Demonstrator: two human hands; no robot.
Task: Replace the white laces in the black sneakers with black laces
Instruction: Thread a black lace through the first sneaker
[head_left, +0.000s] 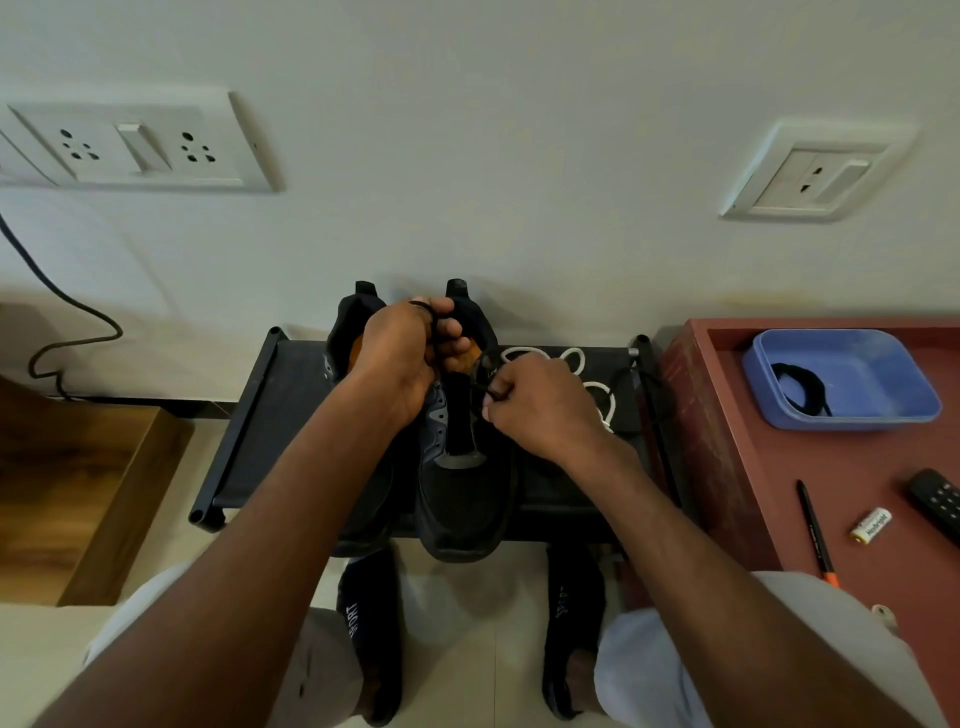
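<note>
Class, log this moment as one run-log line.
left hand: grips black lace | right hand: pinches lace | sneaker: on rack

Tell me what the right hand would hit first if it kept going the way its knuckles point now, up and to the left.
Likely the left hand, close by above the sneaker. The right hand, pinching the black lace, points at it across the tongue; depth is unclear, so it may pass underneath.

2 sneakers (457, 499), 2 black laces (800, 387), 1 white lace (597, 389), 2 hands (400, 353).
</note>
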